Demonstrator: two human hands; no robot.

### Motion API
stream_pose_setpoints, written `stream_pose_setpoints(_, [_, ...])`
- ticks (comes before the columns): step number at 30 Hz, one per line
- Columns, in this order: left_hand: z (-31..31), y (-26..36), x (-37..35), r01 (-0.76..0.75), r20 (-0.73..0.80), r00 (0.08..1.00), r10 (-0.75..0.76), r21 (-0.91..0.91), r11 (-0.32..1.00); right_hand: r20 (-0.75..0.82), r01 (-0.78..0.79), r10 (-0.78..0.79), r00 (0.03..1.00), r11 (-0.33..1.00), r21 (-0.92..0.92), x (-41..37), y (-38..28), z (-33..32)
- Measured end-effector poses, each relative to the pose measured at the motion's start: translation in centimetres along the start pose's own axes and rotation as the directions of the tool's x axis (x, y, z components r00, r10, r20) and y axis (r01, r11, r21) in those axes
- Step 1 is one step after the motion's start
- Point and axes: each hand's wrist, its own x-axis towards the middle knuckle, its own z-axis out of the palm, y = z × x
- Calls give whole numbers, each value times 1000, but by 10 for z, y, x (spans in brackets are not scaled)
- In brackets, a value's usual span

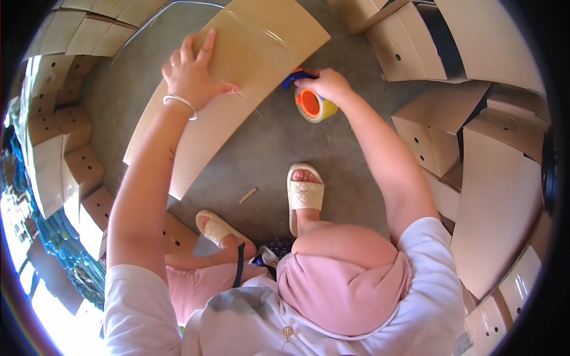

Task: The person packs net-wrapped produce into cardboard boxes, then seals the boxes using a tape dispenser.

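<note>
My left hand [193, 77], a white bangle on its wrist, lies with fingers spread on a large brown cardboard box [237, 65]. A strip of clear tape shows as a shiny band across the far part of the cardboard. Just off the cardboard's right edge, my right hand [330, 86] is closed on a tape dispenser [291, 78] with blue and orange parts. Its yellowish tape roll [323, 111] with an orange core hangs below the fingers. Part of the dispenser's handle is hidden by my right hand.
Stacked cardboard boxes [409, 44] with round holes line the right side. More boxes [44, 118] are piled at the left, near a heap of blue-green items [59, 243]. A small scrap [248, 194] lies on the grey floor [249, 151] by my sandals [307, 196].
</note>
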Motion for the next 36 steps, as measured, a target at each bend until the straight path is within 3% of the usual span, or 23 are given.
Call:
stream_pose_setpoints(1, [-3, 9, -6, 1, -58, 998, 1, 35, 999, -83, 23, -33, 996, 992, -124, -10, -7, 4])
stream_pose_setpoints(4, [-11, 48, -43, -14, -94, 995, 21, 65, 998, -74, -5, -27, 997, 914, -405, -45, -21, -2])
stream_pose_setpoints(7, [6, 69, -86, -201, -179, 959, 219, 117, 973, -103, 29, -61, 993, 957, -288, -91, 18, -18])
stream_pose_setpoints(9, [3, 64, -119, -280, -191, 932, 307, 155, 947, -141, -26, 1, 990, 983, -180, -126, 60, -18])
stream_pose_setpoints(10, [-11, 57, -138, -250, -45, 968, 248, -31, 968, -158, -30, 20, 987, 997, -66, -144, 81, -16])
stream_pose_setpoints(12, [-18, 39, -164, -172, 97, 976, 196, -216, 961, -182, -8, 31, 983, 992, 127, -174, 107, -12])
stream_pose_setpoints(13, [-14, 28, -177, -54, 209, 975, 79, -121, 991, -188, 16, 24, 982, 979, 205, -187, 106, -10])
stream_pose_setpoints(14, [-15, 14, -189, 4, 259, 966, 14, -70, 998, -197, 9, 100, 975, 872, 489, -198, 102, -3])
stream_pose_setpoints(15, [-16, 1, -201, 58, 308, 950, -51, -13, 998, -194, 1, 160, 968, 768, 640, -203, 95, 6])
stream_pose_setpoints(16, [-22, -15, -209, 247, 465, 860, -211, -17, 969, -171, -19, 234, 957, 640, 768, -206, 91, 16])
stream_pose_setpoints(17, [-26, -28, -219, 429, 609, 714, -346, 11, 903, -135, -29, 292, 947, 493, 869, -205, 88, 28])
stream_pose_setpoints(18, [-20, -36, -231, 440, 607, 711, -356, 10, 898, -103, -15, 304, 947, 361, 933, -202, 83, 40])
stream_pose_setpoints(19, [-5, -43, -244, 409, 546, 785, -294, -100, 907, -81, 7, 302, 950, 240, 971, -194, 79, 53])
stream_pose_setpoints(23, [23, -41, -242, 349, 425, 875, -230, -226, 910, -52, 50, 71, 996, 33, 998, -153, 44, 58])
stream_pose_setpoints(28, [10, -11, -226, 426, 383, 865, -326, -215, 879, -300, 211, 134, 944, 454, 866, -117, 49, -6])
stream_pose_setpoints(31, [7, 20, -250, 373, 231, 915, -331, -176, 911, -435, 263, 94, 895, 677, 687, -149, 38, -57])
stream_pose_setpoints(32, [11, 32, -265, 382, 222, 914, -339, -191, 904, -429, 241, 61, 901, 753, 613, -167, 27, -72])
stream_pose_setpoints(35, [17, 63, -304, 235, -17, 971, -237, -90, 968, -346, 233, -130, 929, 932, 276, -227, -23, -121])
stream_pose_setpoints(36, [14, 68, -317, 109, -31, 993, -111, -74, 991, -270, 254, -207, 940, 955, 153, -247, -46, -131])
